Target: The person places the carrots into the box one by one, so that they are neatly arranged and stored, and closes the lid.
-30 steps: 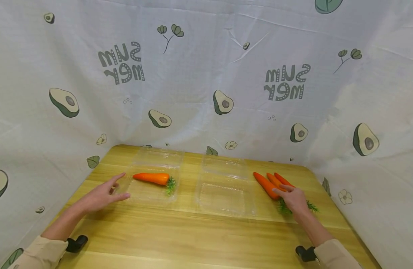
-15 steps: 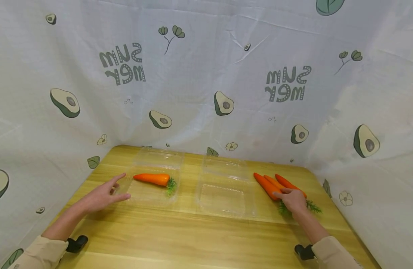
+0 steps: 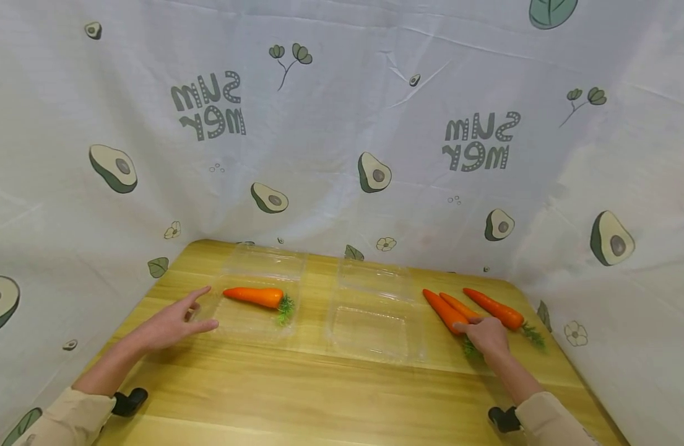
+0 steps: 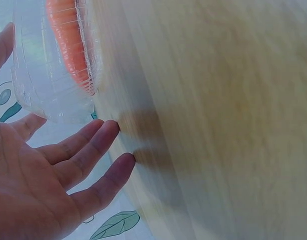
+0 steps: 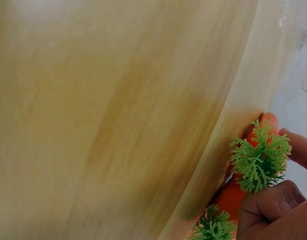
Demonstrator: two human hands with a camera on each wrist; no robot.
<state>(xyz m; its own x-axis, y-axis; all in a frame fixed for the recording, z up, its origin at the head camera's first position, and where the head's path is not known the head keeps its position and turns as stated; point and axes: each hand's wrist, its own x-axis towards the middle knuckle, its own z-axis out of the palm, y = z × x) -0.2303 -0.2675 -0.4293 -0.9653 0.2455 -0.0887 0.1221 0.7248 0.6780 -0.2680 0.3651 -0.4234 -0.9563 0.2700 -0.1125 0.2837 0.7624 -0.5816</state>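
Observation:
My right hand (image 3: 488,337) is over the carrots at the table's right, its thumb at the left carrot (image 3: 443,311) and its fingers on the middle carrot (image 3: 457,305), whose leafy end is covered. In the right wrist view, green carrot leaves (image 5: 261,157) show between thumb and bent fingers. A third carrot (image 3: 493,308) lies just right of that hand. My left hand (image 3: 169,322) stays spread beside a clear plastic clamshell box (image 3: 247,325), with one carrot (image 3: 255,297) in its base. In the left wrist view the fingers hold nothing.
A second clear clamshell box (image 3: 369,334), with its lid opened back, stands in the middle of the wooden table (image 3: 319,396). A white curtain (image 3: 319,124) printed with avocados hangs behind and along both sides.
The right-hand carrot has moved rightward, away from the other two. My right hand has shifted only slightly among the carrots. The left hand keeps its place.

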